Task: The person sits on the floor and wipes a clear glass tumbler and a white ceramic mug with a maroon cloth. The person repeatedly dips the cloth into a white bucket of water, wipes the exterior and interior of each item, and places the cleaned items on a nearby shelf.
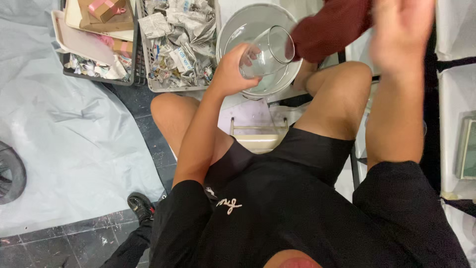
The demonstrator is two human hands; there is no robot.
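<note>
Clear glass (265,52), maroon cloth (329,27)

The floor (148,144) is dark tile, scuffed with pale marks near the bottom left; a wide grey sheet (64,139) lies rumpled across it; at the top stand a dark crate (99,77) of boxes and paper scraps and a pale crate (148,84) of crumpled newspaper; white furniture (453,94) lines the right side; the light is even.

The right hand (402,32) is smeared by motion blur and cut by the top edge, so its fingers cannot be told apart. The dark red cloth (331,27) runs off the top. The left hand (231,71) hides the base of the clear drinking glass (267,52).
</note>
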